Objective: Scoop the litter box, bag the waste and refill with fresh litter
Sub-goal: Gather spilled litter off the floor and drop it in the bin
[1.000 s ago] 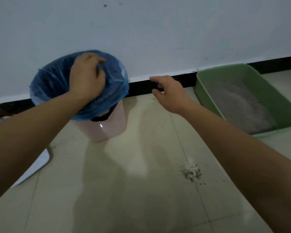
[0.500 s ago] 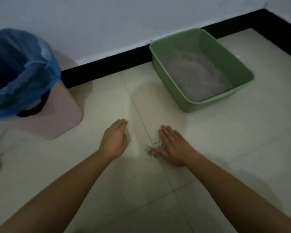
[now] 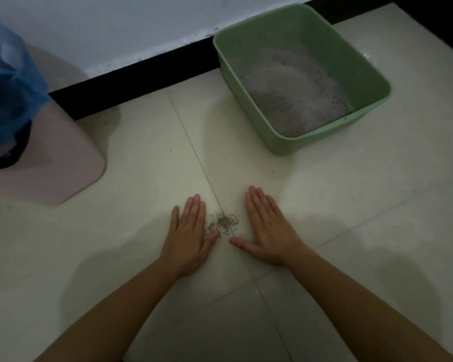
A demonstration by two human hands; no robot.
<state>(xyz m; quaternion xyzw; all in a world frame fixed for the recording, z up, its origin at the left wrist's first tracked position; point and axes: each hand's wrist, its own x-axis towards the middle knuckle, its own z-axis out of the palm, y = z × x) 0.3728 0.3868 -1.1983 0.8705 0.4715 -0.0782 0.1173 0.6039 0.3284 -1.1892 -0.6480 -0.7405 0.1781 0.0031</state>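
A small pile of spilled grey litter lies on the pale tiled floor. My left hand lies flat on the floor just left of it, fingers straight and together. My right hand lies flat just right of it, thumb spread toward the pile. Neither hand holds anything. The green litter box stands at the upper right against the wall, with grey litter heaped inside. A pink bin lined with a blue bag stands at the left edge.
A white wall with a black skirting board runs behind the bin and the box. Tile joints cross the floor under my hands. Bare floor lies between the bin and the litter box.
My left hand left the blue bag's rim and both hands came down to the floor. They now lie flat on either side of the spilled litter, which is gathered into a tighter pile.
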